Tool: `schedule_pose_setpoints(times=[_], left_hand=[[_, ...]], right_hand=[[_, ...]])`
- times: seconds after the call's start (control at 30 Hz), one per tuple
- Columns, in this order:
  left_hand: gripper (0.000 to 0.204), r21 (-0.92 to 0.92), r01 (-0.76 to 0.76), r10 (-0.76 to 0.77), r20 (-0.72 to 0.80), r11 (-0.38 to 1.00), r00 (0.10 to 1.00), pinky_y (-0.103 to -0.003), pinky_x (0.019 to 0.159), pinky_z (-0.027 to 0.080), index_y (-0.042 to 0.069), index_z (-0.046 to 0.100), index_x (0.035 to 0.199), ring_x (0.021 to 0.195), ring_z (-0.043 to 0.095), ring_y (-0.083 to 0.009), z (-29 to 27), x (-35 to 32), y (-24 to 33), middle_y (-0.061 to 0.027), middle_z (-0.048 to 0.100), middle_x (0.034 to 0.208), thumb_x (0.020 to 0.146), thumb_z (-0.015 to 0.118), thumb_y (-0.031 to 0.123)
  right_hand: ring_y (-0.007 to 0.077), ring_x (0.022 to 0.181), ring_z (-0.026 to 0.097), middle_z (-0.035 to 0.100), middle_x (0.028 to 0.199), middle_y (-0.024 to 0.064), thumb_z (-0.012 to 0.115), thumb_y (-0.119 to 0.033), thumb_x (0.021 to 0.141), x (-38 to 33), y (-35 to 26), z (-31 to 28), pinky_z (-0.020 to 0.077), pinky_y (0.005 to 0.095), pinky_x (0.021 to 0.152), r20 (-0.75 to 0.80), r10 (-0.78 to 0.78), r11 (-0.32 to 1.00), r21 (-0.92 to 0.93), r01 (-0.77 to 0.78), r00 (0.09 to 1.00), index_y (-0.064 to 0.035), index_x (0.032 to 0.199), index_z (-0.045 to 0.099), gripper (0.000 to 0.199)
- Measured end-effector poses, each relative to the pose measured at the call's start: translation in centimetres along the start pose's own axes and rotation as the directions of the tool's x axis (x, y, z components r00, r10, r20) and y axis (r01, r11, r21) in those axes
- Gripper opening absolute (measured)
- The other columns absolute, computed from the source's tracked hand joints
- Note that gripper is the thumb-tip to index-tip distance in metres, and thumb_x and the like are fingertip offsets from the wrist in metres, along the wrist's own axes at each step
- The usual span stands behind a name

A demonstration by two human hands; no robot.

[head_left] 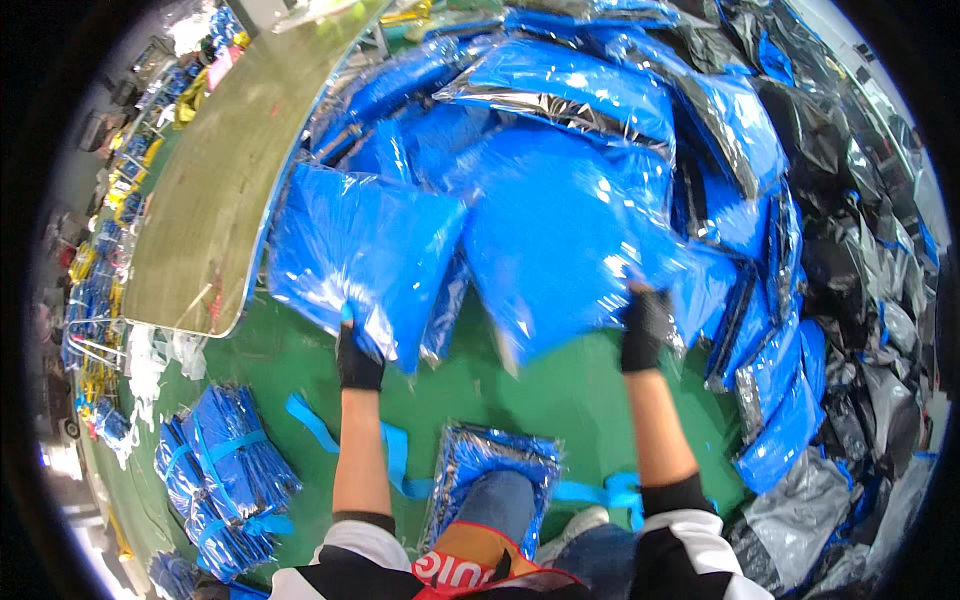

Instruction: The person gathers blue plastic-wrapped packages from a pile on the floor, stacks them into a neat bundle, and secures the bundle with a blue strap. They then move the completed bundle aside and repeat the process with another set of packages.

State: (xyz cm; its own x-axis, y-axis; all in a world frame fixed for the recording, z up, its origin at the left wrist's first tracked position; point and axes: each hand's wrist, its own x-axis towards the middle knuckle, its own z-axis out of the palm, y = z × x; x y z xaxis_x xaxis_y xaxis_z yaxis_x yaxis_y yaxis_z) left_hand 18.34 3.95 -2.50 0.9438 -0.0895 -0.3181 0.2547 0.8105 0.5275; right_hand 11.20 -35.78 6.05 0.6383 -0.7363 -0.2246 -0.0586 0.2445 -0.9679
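A heap of blue plastic-wrapped packets point(600, 110) covers the green floor point(520, 390). The right hand point(645, 325), gloved black, has its fingers clamped on the big blue packet point(560, 250). The left hand point(358, 360) grips the smaller blue packet point(355, 250) beside it. A tied bundle point(225, 470) lies lower left.
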Motion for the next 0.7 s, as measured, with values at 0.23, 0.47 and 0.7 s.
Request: schedule_pose_setpoints(times=[0.23,0.47,0.7], left_hand=[[0.054,0.599,0.046,0.109,-0.22,0.8,0.969,-0.034,0.078,0.051,0.002,0.044,0.122,0.089,0.06,-0.0186,-6.8,-12.5,-6.0,-0.0098,0.059,0.108,0.073,0.068,-0.002],[0.05,0.56,0.266,-0.204,-0.172,0.785,0.964,-0.034,0.081,0.048,0.004,0.046,0.123,0.098,0.055,-0.0218,-11.0,-11.2,-15.0,-0.009,0.058,0.111,0.083,0.062,0.029],[0.056,0.666,0.303,-0.315,-0.107,0.682,0.943,-0.041,0.102,0.035,0.009,0.023,0.141,0.12,0.043,-0.0279,-11.7,-9.8,-11.4,-0.0107,0.037,0.138,0.096,0.034,0.041]], right_hand=[[0.0195,0.094,0.057,0.056,0.108,0.0107,0.061,-0.014,0.08,-11.3,-17.1,-19.7,0.0477,0.0311,0.083,0.124,-0.175,0.84,-0.498,0.214,0.977,-0.0047,0.121,0.042,0.046],[0.0296,0.089,0.057,0.05,0.101,0.014,0.063,-0.044,0.08,-5.3,-2.7,-8.1,0.0514,0.0468,0.06,0.417,0.57,0.819,-0.359,-0.448,0.708,-0.0101,0.12,0.033,0.061],[0.0391,0.116,0.047,0.046,0.124,0.0321,0.059,-0.072,0.065,-2.9,15.5,-3.6,0.0378,0.0383,0.098,0.494,0.464,0.657,-0.748,0.088,0.735,0.0044,0.138,0.023,0.112]])
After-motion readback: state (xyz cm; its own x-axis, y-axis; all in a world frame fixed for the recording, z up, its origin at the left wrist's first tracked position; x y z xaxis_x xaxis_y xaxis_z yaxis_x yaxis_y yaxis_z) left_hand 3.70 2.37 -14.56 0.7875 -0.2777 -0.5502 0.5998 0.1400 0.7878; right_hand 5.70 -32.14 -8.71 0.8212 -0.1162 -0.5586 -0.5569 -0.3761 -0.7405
